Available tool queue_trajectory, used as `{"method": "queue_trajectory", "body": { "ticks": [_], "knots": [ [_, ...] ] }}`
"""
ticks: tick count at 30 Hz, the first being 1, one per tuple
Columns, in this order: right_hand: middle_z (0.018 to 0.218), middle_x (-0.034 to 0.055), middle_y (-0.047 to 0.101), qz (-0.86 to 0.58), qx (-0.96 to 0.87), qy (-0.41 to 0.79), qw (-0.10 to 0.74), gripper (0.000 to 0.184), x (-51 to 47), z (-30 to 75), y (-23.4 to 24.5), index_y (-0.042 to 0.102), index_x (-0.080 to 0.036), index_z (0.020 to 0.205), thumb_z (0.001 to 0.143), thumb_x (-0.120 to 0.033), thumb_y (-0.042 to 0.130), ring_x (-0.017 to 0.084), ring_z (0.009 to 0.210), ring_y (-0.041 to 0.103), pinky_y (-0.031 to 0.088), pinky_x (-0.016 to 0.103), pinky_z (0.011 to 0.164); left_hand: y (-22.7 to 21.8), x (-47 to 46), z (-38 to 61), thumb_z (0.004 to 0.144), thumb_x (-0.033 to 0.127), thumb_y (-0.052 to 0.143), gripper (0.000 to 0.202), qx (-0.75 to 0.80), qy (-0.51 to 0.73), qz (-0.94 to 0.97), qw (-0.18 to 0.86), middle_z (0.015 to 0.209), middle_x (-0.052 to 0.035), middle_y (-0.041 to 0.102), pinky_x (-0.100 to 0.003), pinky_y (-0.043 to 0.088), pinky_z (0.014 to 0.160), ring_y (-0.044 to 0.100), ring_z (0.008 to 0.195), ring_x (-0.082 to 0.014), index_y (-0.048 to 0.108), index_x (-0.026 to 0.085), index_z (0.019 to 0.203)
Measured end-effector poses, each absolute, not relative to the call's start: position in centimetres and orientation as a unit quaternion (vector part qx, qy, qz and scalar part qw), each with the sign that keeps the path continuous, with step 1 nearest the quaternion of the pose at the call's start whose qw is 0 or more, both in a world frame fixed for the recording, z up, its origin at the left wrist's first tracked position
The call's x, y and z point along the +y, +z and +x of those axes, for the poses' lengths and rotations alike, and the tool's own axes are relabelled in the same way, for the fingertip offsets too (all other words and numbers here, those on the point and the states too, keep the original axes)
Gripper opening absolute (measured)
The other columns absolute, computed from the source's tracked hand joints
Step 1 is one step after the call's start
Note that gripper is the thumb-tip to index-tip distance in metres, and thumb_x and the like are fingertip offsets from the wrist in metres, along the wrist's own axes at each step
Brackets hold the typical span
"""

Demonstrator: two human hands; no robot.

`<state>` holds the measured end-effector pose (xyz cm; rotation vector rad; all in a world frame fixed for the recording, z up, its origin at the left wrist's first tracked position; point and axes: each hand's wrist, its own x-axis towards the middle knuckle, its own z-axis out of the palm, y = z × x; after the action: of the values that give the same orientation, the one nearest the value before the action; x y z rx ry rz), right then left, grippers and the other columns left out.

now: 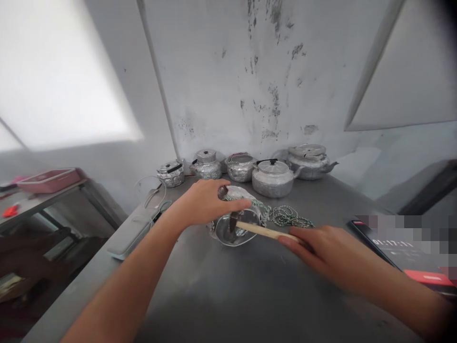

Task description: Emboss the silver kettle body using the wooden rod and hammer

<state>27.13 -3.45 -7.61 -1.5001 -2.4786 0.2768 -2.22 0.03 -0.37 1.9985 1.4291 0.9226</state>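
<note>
A small aluminium kettle body point(233, 227) lies on its side on the grey metal table point(250, 290), its open mouth facing me. My left hand point(203, 202) is closed over the top of it, thumb along its rim. My right hand point(321, 247) grips the wooden handle of a small hammer point(262, 231). The hammer's dark head point(233, 222) sits inside the kettle's mouth.
Several aluminium kettles point(273, 178) stand in a row against the stained wall. A green-and-white cord point(285, 216) lies behind the kettle body. A phone point(403, 250) lies at the right, a white box point(130, 233) and wire point(152, 190) at the left. A side table holds a pink tray point(50, 180).
</note>
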Motion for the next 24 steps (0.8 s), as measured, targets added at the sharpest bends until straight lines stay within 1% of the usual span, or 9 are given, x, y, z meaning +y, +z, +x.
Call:
{"method": "queue_trajectory", "body": {
  "ticks": [2, 4, 8, 11, 14, 17, 20, 22, 24],
  "knots": [
    [0.069, 0.0058, 0.067, -0.531, -0.833, 0.1, 0.119, 0.053, -4.0, 26.2, -8.3, 0.059, -0.026, 0.074, 0.102, -0.063, 0.033, 0.025, 0.058, 0.059, 0.025, 0.036, 0.058, -0.5, -0.1, -1.6, 0.065, 0.055, 0.09, 0.069, 0.537, 0.298, 0.755, 0.23, 0.126, -0.0112, 0.069, -0.035, 0.042, 0.078, 0.059, 0.115, -0.047, 0.073, 0.024, 0.125],
    [0.076, 0.0085, 0.071, -0.543, -0.821, 0.121, 0.126, 0.052, -4.8, 25.2, -9.0, 0.061, -0.026, 0.078, 0.103, -0.059, 0.03, 0.03, 0.068, 0.065, 0.03, 0.038, 0.061, -0.7, -0.2, -1.2, 0.065, 0.061, 0.088, 0.073, 0.541, 0.283, 0.763, 0.213, 0.126, -0.0119, 0.069, -0.036, 0.042, 0.08, 0.059, 0.116, -0.0474, 0.072, 0.024, 0.126],
    [0.081, 0.01, 0.074, -0.551, -0.801, 0.19, 0.136, 0.049, -6.2, 23.7, -10.1, 0.058, -0.026, 0.083, 0.105, -0.051, 0.023, 0.03, 0.071, 0.069, 0.037, 0.041, 0.062, -1.4, -0.1, -0.6, 0.066, 0.062, 0.087, 0.071, 0.533, 0.294, 0.764, 0.213, 0.117, -0.0121, 0.07, -0.036, 0.042, 0.082, 0.059, 0.113, -0.0451, 0.073, 0.025, 0.124],
    [0.084, 0.0098, 0.074, -0.54, -0.795, 0.234, 0.146, 0.037, -6.9, 23.4, -10.5, 0.056, -0.026, 0.088, 0.105, -0.041, 0.027, 0.029, 0.075, 0.071, 0.042, 0.041, 0.065, -1.8, -0.1, -0.5, 0.066, 0.061, 0.086, 0.071, 0.529, 0.295, 0.763, 0.226, 0.111, -0.0119, 0.068, -0.036, 0.044, 0.083, 0.06, 0.108, -0.0424, 0.071, 0.026, 0.126],
    [0.089, 0.0086, 0.074, -0.528, -0.792, 0.268, 0.152, 0.024, -7.3, 23.4, -10.2, 0.055, -0.026, 0.092, 0.102, -0.031, 0.034, 0.025, 0.076, 0.071, 0.046, 0.038, 0.065, -1.9, -0.1, -0.3, 0.069, 0.067, 0.082, 0.078, 0.52, 0.28, 0.775, 0.225, 0.117, -0.0131, 0.067, -0.038, 0.044, 0.087, 0.061, 0.107, -0.0413, 0.067, 0.024, 0.133],
    [0.082, 0.0032, 0.068, -0.52, -0.77, 0.351, 0.117, 0.018, -7.7, 23.4, -9.3, 0.053, -0.025, 0.095, 0.102, -0.034, 0.039, 0.019, 0.063, 0.065, 0.047, 0.032, 0.057, -1.5, -0.3, 0.0, 0.076, 0.072, 0.074, 0.082, 0.516, 0.247, 0.797, 0.196, 0.128, -0.0133, 0.066, -0.041, 0.045, 0.092, 0.059, 0.115, -0.0416, 0.062, 0.023, 0.14],
    [0.069, -0.0062, 0.051, -0.516, -0.689, 0.506, 0.045, 0.019, -7.9, 23.1, -7.9, 0.05, -0.024, 0.097, 0.105, -0.036, 0.038, 0.009, 0.049, 0.051, 0.049, 0.026, 0.053, -0.9, -0.6, 0.3, 0.079, 0.075, 0.068, 0.085, 0.519, 0.213, 0.81, 0.171, 0.14, -0.0105, 0.062, -0.042, 0.046, 0.098, 0.057, 0.124, -0.0391, 0.057, 0.023, 0.145],
    [0.067, -0.0078, 0.044, -0.528, -0.651, 0.543, 0.052, 0.019, -8.0, 22.8, -7.2, 0.049, -0.023, 0.097, 0.105, -0.034, 0.037, 0.008, 0.049, 0.045, 0.049, 0.022, 0.048, -0.7, -0.8, 0.5, 0.08, 0.08, 0.063, 0.089, 0.526, 0.196, 0.813, 0.159, 0.147, -0.0086, 0.058, -0.043, 0.046, 0.103, 0.055, 0.129, -0.0373, 0.054, 0.023, 0.148],
    [0.07, -0.0063, 0.045, -0.534, -0.626, 0.562, 0.082, 0.019, -8.0, 22.5, -6.9, 0.049, -0.024, 0.094, 0.105, -0.036, 0.038, 0.008, 0.049, 0.043, 0.045, 0.019, 0.039, -0.8, -0.9, 0.7, 0.084, 0.081, 0.055, 0.088, 0.533, 0.192, 0.811, 0.149, 0.151, -0.0079, 0.055, -0.045, 0.044, 0.107, 0.053, 0.133, -0.0363, 0.053, 0.022, 0.148]
  ]
}}
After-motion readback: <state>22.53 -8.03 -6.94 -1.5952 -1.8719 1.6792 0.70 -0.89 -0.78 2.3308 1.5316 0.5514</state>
